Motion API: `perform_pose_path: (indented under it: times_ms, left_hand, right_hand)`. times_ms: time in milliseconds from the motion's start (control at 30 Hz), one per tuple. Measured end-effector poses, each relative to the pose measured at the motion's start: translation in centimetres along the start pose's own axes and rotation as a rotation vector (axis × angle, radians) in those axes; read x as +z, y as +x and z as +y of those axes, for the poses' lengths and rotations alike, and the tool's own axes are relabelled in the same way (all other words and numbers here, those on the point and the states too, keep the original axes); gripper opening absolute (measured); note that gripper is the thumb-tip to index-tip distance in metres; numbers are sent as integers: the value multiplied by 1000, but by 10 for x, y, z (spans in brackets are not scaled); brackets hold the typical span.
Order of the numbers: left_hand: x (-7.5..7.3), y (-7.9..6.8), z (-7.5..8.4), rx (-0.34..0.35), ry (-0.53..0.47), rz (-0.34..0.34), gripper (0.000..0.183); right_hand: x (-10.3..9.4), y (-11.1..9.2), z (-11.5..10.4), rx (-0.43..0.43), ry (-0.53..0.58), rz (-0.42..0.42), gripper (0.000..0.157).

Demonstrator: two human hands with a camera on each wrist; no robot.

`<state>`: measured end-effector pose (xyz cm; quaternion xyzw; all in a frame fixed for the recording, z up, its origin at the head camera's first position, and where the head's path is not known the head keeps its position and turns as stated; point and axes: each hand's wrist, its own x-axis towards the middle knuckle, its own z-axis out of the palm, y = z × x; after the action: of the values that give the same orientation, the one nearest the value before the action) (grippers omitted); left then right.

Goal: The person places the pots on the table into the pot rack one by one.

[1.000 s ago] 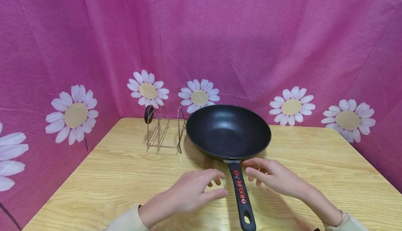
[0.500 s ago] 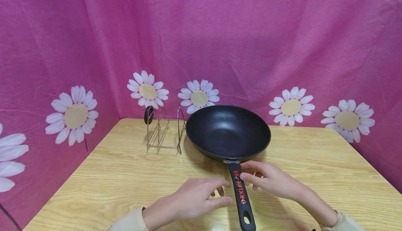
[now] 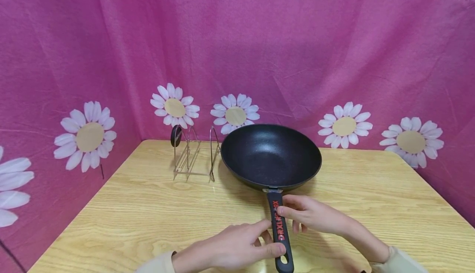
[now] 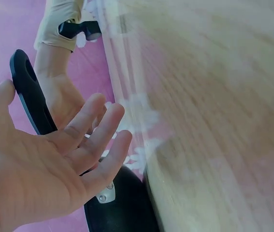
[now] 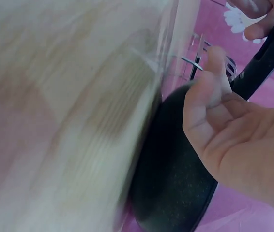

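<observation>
Closest to me, my left hand (image 3: 237,246) comes in from the left, fingers apart and uncurled, its thumb laid across the lower part of the handle (image 3: 279,231), just above the hole near its end. The index fingertip is close to the handle's left edge; whether it touches, I cannot tell. Slightly farther up, my right hand (image 3: 313,214) meets the handle from the other side, its thumb on the red lettering and its other fingers loosely bent along the right edge rather than wrapped around it. A pale sleeve (image 3: 157,263) covers my left forearm, and another like it covers my right.

The handle runs between my two hands, pointing back toward me. Beyond them both, straight ahead, the black pan (image 3: 271,157) sits upright on the wood-grain surface (image 3: 141,207), its hollow facing up. To its left, just beside the rim, stands a wire rack (image 3: 193,172), with a round black piece (image 3: 176,135) at its left end. Behind everything hangs a magenta cloth (image 3: 259,38) printed with large white daisies (image 3: 174,107).
</observation>
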<state>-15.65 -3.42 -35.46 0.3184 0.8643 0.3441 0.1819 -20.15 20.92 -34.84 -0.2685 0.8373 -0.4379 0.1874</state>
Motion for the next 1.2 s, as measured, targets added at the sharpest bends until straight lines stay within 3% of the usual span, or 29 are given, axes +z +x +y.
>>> perform_pose_path:
  times_ms: [300,433,667,867,1200]
  left_hand:
    - [1,-1,-2,1,-217,-62,34]
    - [3,-2,-4,-4,-248,-73,37]
    - [6,1,-8,62,-336,-105,45]
    - [6,4,-10,125,-485,-167,53]
    - [9,6,-9,98,-695,-197,52]
  right_hand:
    - [7,5,0,40,150,-33,31]
    - [8,9,0,58,225,-40,33]
    - [9,13,1,57,239,-15,37]
    - [9,14,0,49,296,-12,37]
    - [12,14,1,42,351,3,45]
